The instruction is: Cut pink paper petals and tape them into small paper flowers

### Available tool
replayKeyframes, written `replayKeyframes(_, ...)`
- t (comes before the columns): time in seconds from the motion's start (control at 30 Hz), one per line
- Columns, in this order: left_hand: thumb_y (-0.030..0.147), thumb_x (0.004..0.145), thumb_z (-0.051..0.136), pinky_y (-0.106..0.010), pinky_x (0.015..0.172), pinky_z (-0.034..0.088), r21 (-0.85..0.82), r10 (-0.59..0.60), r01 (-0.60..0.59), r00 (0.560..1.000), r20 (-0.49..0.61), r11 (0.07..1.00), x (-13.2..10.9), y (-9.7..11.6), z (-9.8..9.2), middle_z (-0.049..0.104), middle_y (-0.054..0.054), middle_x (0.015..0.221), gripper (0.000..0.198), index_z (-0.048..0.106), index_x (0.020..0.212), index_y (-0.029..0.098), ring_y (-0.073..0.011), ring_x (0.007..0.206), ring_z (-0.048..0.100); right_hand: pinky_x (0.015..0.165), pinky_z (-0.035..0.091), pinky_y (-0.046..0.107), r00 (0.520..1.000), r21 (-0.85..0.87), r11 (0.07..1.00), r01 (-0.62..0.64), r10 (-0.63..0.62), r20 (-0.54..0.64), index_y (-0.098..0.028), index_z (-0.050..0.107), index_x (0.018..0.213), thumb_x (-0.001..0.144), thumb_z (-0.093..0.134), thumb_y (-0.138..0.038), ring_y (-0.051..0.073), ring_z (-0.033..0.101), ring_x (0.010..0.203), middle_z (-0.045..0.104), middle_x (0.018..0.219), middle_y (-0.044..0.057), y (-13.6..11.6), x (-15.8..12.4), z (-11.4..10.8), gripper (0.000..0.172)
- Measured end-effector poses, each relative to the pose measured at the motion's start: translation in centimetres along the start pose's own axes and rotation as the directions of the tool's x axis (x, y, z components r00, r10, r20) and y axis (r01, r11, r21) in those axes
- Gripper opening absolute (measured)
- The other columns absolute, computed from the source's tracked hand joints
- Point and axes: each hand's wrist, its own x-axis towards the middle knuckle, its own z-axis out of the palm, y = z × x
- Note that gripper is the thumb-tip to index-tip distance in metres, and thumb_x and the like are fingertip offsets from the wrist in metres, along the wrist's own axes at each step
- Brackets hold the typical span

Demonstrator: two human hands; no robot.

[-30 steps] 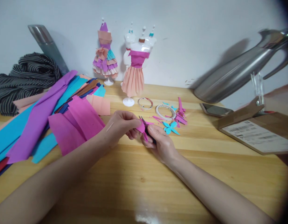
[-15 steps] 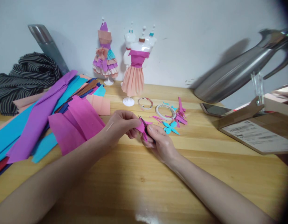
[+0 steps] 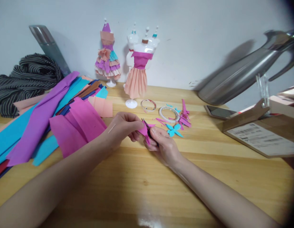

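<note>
My left hand pinches a small folded piece of pink paper just above the wooden table. My right hand is closed around small dark scissors, whose blades sit at the paper's edge. Just beyond the hands lie a blue paper butterfly, pink paper scraps and two rolls of tape.
Sheets of pink, purple and blue paper are piled at the left, with striped cloth behind. Two small mannequins in paper dresses stand by the wall. A phone, a cardboard box and a steel jug sit at the right.
Both hands stay almost still. The pink paper shifts slightly against the scissor blades.
</note>
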Motion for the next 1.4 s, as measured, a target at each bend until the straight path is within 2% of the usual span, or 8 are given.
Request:
replayKeyframes(0.23, 0.021, 0.061, 0.062, -0.017, 0.04, 0.037, 0.002, 0.016, -0.016, 0.999, 0.031, 1.0, 0.0, -0.1, -0.3, 0.055, 0.001, 0.042, 0.012, 0.061, 0.053, 0.013, -0.0069, 0.038, 0.049, 0.04, 0.008, 0.022, 1.0, 0.036, 0.999, 0.007, -0.007, 0.021, -0.019, 0.037, 0.056, 0.074, 0.069, -0.049, 0.004, 0.014, 0.041, 0.022, 0.047, -0.009, 0.1, 0.1, -0.1, 0.048)
replayKeyframes(0.53, 0.019, 0.06, 0.061, -0.018, 0.04, 0.039, 0.056, -0.014, 0.012, 0.999, 0.045, 0.998, 0.0, 0.5, -0.5, 0.054, 0.002, 0.044, 0.009, 0.059, 0.054, 0.014, -0.0076, 0.039, 0.05, 0.04, 0.008, 0.022, 0.999, -0.003, 1.0, 0.013, -0.013, 0.038, -0.019, 0.04, 0.057, 0.075, 0.067, -0.051, 0.004, 0.013, 0.042, 0.023, 0.047, -0.009, 0.0, 0.0, 0.0, 0.046)
replayKeyframes(0.87, 0.02, 0.06, 0.062, -0.019, 0.038, 0.035, 0.187, -0.027, -0.002, 0.988, 0.152, 0.982, 0.2, 1.2, -1.6, 0.054, 0.0, 0.043, 0.011, 0.059, 0.051, 0.014, -0.0077, 0.037, 0.047, 0.04, 0.008, 0.022, 0.999, -0.013, 1.0, -0.017, 0.017, 0.043, -0.016, 0.054, 0.062, 0.076, 0.066, -0.05, 0.005, 0.017, 0.041, 0.027, 0.045, -0.009, 0.0, -0.2, 0.0, 0.039)
replayKeyframes(1.07, 0.02, 0.06, 0.062, -0.018, 0.038, 0.036, 0.227, -0.045, -0.001, 0.979, 0.198, 0.974, 0.3, 1.5, -2.3, 0.056, 0.0, 0.045, 0.009, 0.062, 0.053, 0.013, -0.0072, 0.037, 0.048, 0.04, 0.007, 0.021, 0.999, 0.016, 0.999, -0.034, 0.034, 0.032, -0.015, 0.055, 0.064, 0.075, 0.067, -0.05, 0.004, 0.017, 0.041, 0.026, 0.045, -0.009, 0.0, -0.2, -0.1, 0.038)
replayKeyframes(1.17, 0.021, 0.061, 0.063, -0.018, 0.039, 0.036, 0.19, -0.026, -0.009, 0.983, 0.181, 0.982, 0.5, 1.4, -2.4, 0.057, 0.0, 0.045, 0.011, 0.062, 0.054, 0.012, -0.0067, 0.037, 0.048, 0.04, 0.008, 0.021, 1.0, 0.05, 0.999, -0.015, 0.016, -0.013, -0.015, 0.056, 0.067, 0.076, 0.066, -0.049, 0.004, 0.017, 0.04, 0.027, 0.047, -0.009, 0.0, 0.0, -0.1, 0.037)
replayKeyframes(1.27, 0.022, 0.062, 0.065, -0.018, 0.039, 0.037, 0.136, 0.0, -0.018, 0.991, 0.135, 0.991, 0.6, 1.3, -2.5, 0.056, 0.001, 0.046, 0.012, 0.062, 0.055, 0.012, -0.0065, 0.038, 0.048, 0.04, 0.009, 0.021, 0.989, 0.027, 0.997, 0.065, -0.061, -0.137, -0.016, 0.056, 0.07, 0.076, 0.064, -0.051, 0.004, 0.016, 0.04, 0.026, 0.048, -0.009, -0.1, 0.4, -0.6, 0.037)
replayKeyframes(1.4, 0.023, 0.06, 0.066, -0.018, 0.038, 0.035, 0.088, 0.014, -0.023, 0.995, 0.104, 0.996, 0.4, 1.7, -2.5, 0.056, 0.001, 0.045, 0.013, 0.061, 0.055, 0.012, -0.0062, 0.037, 0.048, 0.039, 0.009, 0.021, 0.919, -0.027, 0.968, 0.25, -0.246, -0.31, -0.018, 0.054, 0.07, 0.072, 0.068, -0.053, 0.004, 0.016, 0.039, 0.025, 0.048, -0.01, -1.7, 1.6, -2.7, 0.038)
